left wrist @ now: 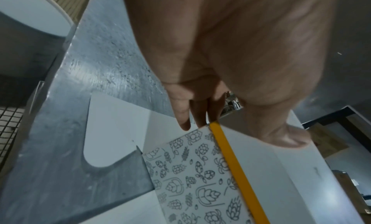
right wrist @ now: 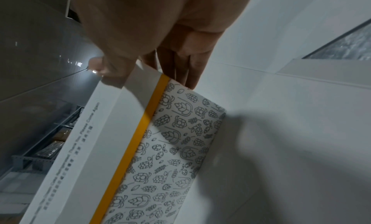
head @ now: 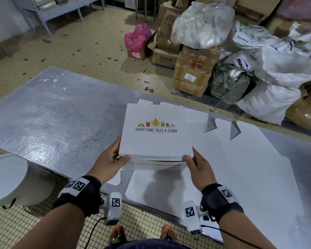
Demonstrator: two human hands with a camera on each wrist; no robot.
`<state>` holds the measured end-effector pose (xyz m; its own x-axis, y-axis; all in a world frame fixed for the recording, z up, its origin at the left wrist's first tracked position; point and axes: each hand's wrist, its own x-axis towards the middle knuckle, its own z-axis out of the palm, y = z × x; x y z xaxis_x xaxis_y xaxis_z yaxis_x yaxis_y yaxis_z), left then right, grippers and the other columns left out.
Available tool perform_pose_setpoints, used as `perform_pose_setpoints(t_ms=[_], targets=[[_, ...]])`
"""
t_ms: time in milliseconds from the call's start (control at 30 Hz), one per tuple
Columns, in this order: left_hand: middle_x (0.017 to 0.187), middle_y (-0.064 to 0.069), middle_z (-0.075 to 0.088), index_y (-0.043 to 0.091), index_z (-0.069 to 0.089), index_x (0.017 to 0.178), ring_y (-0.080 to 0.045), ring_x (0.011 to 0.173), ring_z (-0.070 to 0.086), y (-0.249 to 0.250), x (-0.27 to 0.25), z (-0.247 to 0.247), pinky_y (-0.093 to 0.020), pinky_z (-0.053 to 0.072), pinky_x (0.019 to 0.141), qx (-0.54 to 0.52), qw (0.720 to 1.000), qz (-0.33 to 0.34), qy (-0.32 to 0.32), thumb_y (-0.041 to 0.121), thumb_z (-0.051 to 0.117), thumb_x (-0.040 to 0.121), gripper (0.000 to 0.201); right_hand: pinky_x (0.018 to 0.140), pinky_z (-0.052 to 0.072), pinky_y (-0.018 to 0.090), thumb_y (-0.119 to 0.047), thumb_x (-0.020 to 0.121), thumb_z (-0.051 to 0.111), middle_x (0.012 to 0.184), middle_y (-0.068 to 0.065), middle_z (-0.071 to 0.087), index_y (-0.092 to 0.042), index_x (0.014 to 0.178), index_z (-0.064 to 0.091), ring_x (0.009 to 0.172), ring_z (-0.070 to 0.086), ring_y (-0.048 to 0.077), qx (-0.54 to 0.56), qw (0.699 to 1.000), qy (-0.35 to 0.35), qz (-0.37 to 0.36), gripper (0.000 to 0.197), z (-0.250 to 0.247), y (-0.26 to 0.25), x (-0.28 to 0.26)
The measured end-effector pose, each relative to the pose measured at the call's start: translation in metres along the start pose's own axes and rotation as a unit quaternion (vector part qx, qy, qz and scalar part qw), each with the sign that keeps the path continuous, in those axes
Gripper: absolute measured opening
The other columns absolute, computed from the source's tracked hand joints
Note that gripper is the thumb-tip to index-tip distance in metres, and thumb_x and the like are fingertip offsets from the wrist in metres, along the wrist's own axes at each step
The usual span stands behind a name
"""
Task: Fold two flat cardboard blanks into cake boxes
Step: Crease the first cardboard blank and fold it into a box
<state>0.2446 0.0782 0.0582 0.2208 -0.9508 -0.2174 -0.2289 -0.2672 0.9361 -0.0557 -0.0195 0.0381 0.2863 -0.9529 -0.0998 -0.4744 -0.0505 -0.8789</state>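
Observation:
A white cake box [head: 155, 135], printed "EVERY CAKE TELLS A STORY", is held above the table with its lid panel facing me. My left hand [head: 113, 159] pinches its near left corner, thumb on the front strip and fingers behind. At the near right corner my right hand [head: 194, 161] pinches it the same way. The front flap with a yellow stripe [left wrist: 236, 171] and a grey leaf pattern [right wrist: 176, 141] hangs below the lid. A second flat white blank [head: 241, 168] lies on the table under and right of the box.
The steel table [head: 57, 112] stretches left and far. A white round bin [head: 9, 177] stands at its near left. Cardboard boxes [head: 192, 69] and white sacks [head: 276, 69] pile up on the tiled floor beyond the table's far right.

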Motion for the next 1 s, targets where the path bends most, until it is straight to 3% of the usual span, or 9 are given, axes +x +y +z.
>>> perform_pose_setpoints(t_ms=[167, 233, 333, 467, 600, 700, 767, 867, 1000], targets=[[0.135, 0.027, 0.058, 0.051, 0.023, 0.151, 0.011, 0.121, 0.054, 0.006, 0.005, 0.003, -0.002, 0.039, 0.094, 0.009, 1.000, 0.006, -0.005, 0.011, 0.065, 0.095, 0.081, 0.065, 0.041, 0.007, -0.040, 0.100, 0.052, 0.067, -0.016, 0.057, -0.028, 0.123, 0.060, 0.066, 0.052, -0.002, -0.002, 1.000, 0.016, 0.007, 0.028, -0.002, -0.002, -0.004], [0.132, 0.029, 0.059, 0.056, 0.026, 0.145, 0.009, 0.122, 0.055, 0.008, 0.008, 0.003, -0.011, 0.039, 0.102, 0.000, 1.000, 0.005, -0.011, 0.006, 0.065, 0.094, 0.081, 0.063, 0.040, 0.009, -0.042, 0.099, 0.052, 0.066, -0.010, 0.051, -0.032, 0.119, 0.061, 0.064, 0.050, 0.000, -0.001, 1.000, 0.021, 0.012, 0.024, -0.004, -0.004, -0.007], [0.135, 0.026, 0.059, 0.048, 0.026, 0.152, 0.007, 0.125, 0.054, 0.010, 0.013, 0.004, -0.025, 0.037, 0.111, -0.004, 1.000, -0.002, -0.028, 0.004, 0.064, 0.095, 0.082, 0.061, 0.040, 0.011, -0.042, 0.099, 0.052, 0.063, -0.012, 0.050, -0.041, 0.106, 0.059, 0.062, 0.049, 0.001, -0.002, 0.999, 0.031, 0.019, 0.010, -0.006, -0.005, -0.012], [0.136, 0.028, 0.057, 0.050, 0.016, 0.154, 0.003, 0.128, 0.052, 0.006, 0.021, 0.005, -0.035, 0.036, 0.115, 0.002, 0.997, -0.007, -0.080, 0.012, 0.063, 0.097, 0.084, 0.059, 0.036, 0.010, -0.035, 0.100, 0.053, 0.058, -0.028, 0.052, -0.026, 0.107, 0.063, 0.060, 0.050, -0.003, -0.002, 0.998, 0.057, 0.029, 0.016, -0.008, -0.005, -0.021], [0.138, 0.035, 0.051, 0.052, 0.005, 0.154, 0.008, 0.131, 0.047, 0.010, 0.027, 0.010, -0.037, 0.032, 0.118, -0.013, 0.990, -0.026, -0.141, 0.020, 0.060, 0.100, 0.084, 0.064, 0.039, 0.011, -0.033, 0.099, 0.056, 0.060, -0.029, 0.056, -0.024, 0.108, 0.069, 0.063, 0.054, -0.004, 0.005, 0.997, 0.066, 0.048, 0.018, -0.008, 0.000, -0.030], [0.140, 0.041, 0.042, 0.058, 0.009, 0.151, 0.008, 0.138, 0.035, 0.013, 0.030, 0.011, -0.036, 0.021, 0.122, -0.067, 0.985, -0.052, -0.149, 0.053, 0.055, 0.091, 0.076, 0.071, 0.042, 0.008, -0.041, 0.098, 0.054, 0.070, -0.031, 0.063, -0.022, 0.113, 0.071, 0.073, 0.059, -0.008, 0.035, 0.994, 0.071, 0.070, 0.030, -0.006, 0.002, -0.034], [0.142, 0.043, 0.037, 0.066, 0.016, 0.146, 0.005, 0.142, 0.028, 0.009, 0.034, 0.010, -0.038, 0.019, 0.123, -0.087, 0.984, -0.057, -0.145, 0.077, 0.052, 0.080, 0.075, 0.093, 0.046, 0.016, -0.062, 0.095, 0.045, 0.093, -0.027, 0.071, -0.027, 0.109, 0.074, 0.095, 0.063, -0.007, 0.093, 0.987, 0.087, 0.093, 0.047, -0.003, 0.005, -0.035], [0.137, 0.046, 0.039, 0.061, 0.017, 0.149, 0.006, 0.141, 0.028, 0.005, 0.040, 0.012, -0.034, 0.021, 0.122, -0.092, 0.984, -0.064, -0.137, 0.054, 0.044, 0.099, 0.057, 0.106, 0.045, 0.037, -0.069, 0.093, 0.038, 0.118, -0.007, 0.071, -0.040, 0.087, 0.076, 0.115, 0.062, 0.011, 0.155, 0.973, 0.113, 0.126, 0.048, 0.001, 0.010, -0.034], [0.136, 0.040, 0.045, 0.058, 0.018, 0.150, -0.001, 0.141, 0.034, 0.002, 0.048, 0.015, -0.035, 0.026, 0.119, -0.091, 0.984, -0.089, -0.127, 0.036, 0.039, 0.107, 0.053, 0.107, 0.046, 0.042, -0.042, 0.104, 0.045, 0.111, 0.001, 0.074, -0.028, 0.083, 0.077, 0.117, 0.062, 0.017, 0.191, 0.963, 0.117, 0.148, 0.040, 0.001, 0.001, -0.035]])
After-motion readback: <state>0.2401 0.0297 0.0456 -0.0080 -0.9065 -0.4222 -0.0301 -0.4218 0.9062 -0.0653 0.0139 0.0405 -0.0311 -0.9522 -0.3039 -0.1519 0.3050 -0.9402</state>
